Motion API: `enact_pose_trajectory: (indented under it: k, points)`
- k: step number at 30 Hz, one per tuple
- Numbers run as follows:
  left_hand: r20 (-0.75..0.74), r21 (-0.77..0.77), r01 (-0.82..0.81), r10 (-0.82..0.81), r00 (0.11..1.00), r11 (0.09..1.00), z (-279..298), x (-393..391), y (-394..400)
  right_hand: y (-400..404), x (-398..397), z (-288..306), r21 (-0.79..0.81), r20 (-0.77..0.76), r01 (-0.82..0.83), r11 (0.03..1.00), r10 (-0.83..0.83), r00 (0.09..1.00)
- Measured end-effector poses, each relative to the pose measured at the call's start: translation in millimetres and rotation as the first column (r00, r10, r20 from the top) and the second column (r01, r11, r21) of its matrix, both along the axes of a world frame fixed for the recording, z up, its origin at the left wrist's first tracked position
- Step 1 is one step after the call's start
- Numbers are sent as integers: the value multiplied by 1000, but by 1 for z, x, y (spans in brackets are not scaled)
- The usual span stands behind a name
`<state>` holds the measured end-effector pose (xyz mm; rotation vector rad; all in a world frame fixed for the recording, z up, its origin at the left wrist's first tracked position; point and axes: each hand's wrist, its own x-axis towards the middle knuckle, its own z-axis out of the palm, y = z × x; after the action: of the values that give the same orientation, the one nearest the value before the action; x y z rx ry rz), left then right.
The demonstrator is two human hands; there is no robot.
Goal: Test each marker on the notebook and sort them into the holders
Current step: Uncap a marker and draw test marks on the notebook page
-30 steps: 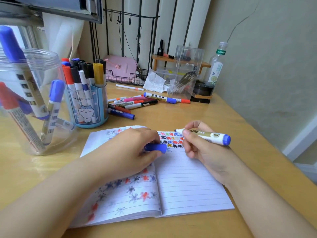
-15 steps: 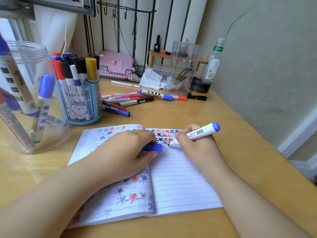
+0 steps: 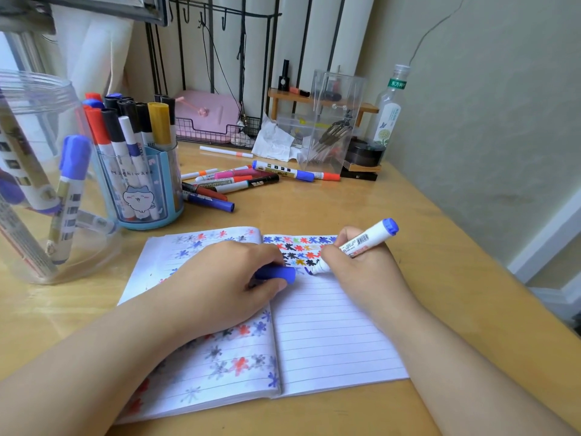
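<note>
An open lined notebook (image 3: 330,335) lies in front of me, its top rows filled with coloured star marks. My right hand (image 3: 361,272) grips a white marker with a blue end (image 3: 371,237), tip down on the right page beside a fresh blue mark. My left hand (image 3: 226,284) rests on the left page and holds the blue cap (image 3: 278,274). A blue holder with a cartoon face (image 3: 141,190) stands at the left, packed with markers. A clear plastic jar (image 3: 41,184) further left holds a few more. Several loose markers (image 3: 239,180) lie behind the notebook.
At the back stand a clear acrylic box (image 3: 333,121), a plastic bottle (image 3: 390,111), a pink case in a wire tray (image 3: 207,118), crumpled paper (image 3: 276,140) and a small wooden shelf (image 3: 367,108). The wall runs along the right edge of the wooden desk (image 3: 440,247).
My right hand turned the marker from lying level to tip down and brought it onto the page, where a blue mark now shows. My left hand kept the cap in place.
</note>
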<state>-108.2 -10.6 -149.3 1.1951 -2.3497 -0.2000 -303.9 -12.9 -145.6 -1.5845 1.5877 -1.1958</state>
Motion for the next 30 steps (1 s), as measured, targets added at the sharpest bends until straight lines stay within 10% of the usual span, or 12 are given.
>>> enact_pose_trajectory:
  k: [30]
  points:
    - [-15, 14, 14, -14, 1000, 1000, 1, 1, 0, 2, -1, 3, -5, 40, 39, 999, -38, 998]
